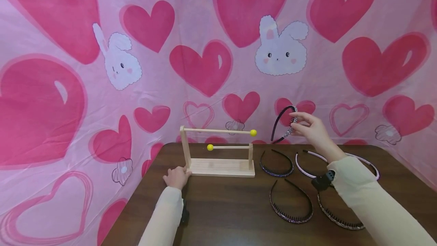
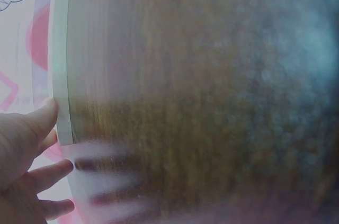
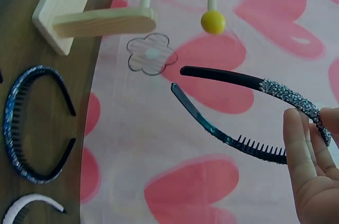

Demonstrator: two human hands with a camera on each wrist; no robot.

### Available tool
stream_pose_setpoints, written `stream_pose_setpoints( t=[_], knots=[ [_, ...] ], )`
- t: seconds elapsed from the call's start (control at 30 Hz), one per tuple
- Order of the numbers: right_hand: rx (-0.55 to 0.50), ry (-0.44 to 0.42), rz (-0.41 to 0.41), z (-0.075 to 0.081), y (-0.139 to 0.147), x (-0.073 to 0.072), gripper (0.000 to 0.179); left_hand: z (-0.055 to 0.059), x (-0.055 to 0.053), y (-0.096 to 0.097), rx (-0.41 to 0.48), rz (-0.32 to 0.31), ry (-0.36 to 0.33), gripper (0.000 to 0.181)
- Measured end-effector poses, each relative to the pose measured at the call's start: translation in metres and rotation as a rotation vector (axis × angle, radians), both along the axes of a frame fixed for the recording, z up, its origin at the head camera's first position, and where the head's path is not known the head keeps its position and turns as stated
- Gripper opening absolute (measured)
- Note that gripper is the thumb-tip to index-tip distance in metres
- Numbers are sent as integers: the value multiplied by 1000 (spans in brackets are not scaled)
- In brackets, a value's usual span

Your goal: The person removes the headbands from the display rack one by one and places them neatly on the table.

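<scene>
In the head view, my right hand [image 1: 312,130] pinches a black toothed headband [image 1: 288,133] by its silver glittery top, raised in the air right of a wooden stand [image 1: 222,168]. The headband's two tips point left toward the stand in the right wrist view, clear of it. The stand has two horizontal rods at different heights, each with a yellow ball [image 1: 253,133] on its free end. My left hand [image 1: 177,177] grips the left end of the stand's base; in the left wrist view the thumb [image 2: 45,121] presses on the base's edge. Both rods are bare.
Several headbands lie on the brown table [image 1: 225,208] at right: a dark blue one [image 1: 278,174], a purple glittery one [image 1: 293,220], a brownish one [image 1: 341,221] and pale lavender ones [image 1: 302,170], partly hidden by my right arm. Behind hangs a pink heart-printed cloth [image 1: 201,14].
</scene>
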State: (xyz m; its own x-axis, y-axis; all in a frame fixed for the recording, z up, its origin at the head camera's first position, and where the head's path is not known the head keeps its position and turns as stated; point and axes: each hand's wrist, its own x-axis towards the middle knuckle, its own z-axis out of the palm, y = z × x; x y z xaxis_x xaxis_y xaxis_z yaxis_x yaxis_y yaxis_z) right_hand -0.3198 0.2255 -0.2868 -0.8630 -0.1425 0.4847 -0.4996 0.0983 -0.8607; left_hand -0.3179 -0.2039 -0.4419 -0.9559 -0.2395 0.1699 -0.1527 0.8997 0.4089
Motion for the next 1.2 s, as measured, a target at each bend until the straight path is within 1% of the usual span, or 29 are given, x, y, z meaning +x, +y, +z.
stream_pose_setpoints(
  t=[0.1, 0.2, 0.33, 0.37, 0.43, 0.53, 0.6, 0.7, 0.83, 0.93, 1.03, 1.2],
  knots=[
    [-6, -14, 2, -3, 10, 5, 29, 0, -1, 0, 1, 1, -1, 41],
    [5, -16, -25, -5, 20, 12, 29, 0, -1, 0, 0, 1, -2, 41],
    [131, -5, -142, -7, 34, 22, 29, 0, 0, 0, 1, -2, 5, 40],
    [162, -4, -165, -8, 38, 24, 30, 0, 0, 0, 1, -2, 6, 39],
    [192, -5, -190, -11, 44, 29, 30, 0, 0, 0, 0, -2, 9, 39],
    [141, -15, -162, -16, 55, 34, 29, 1, 0, 0, -3, -1, 9, 40],
    [79, -25, -132, -19, 62, 36, 30, 1, 0, 0, -6, 0, 9, 40],
    [19, -43, -105, -24, 74, 40, 33, 0, -1, 0, -2, 1, 8, 40],
    [19, -37, -125, -30, 88, 46, 36, -3, -2, -1, 2, 5, 22, 38],
    [-30, -20, -119, -33, 98, 50, 37, -6, -3, -2, 0, 10, 37, 35],
    [-131, -20, -86, -37, 108, 54, 37, -8, -4, -2, -2, 8, 41, 35],
    [-160, -10, -83, -48, 128, 62, 37, -8, -4, -2, -5, 3, 33, 37]
  ],
)
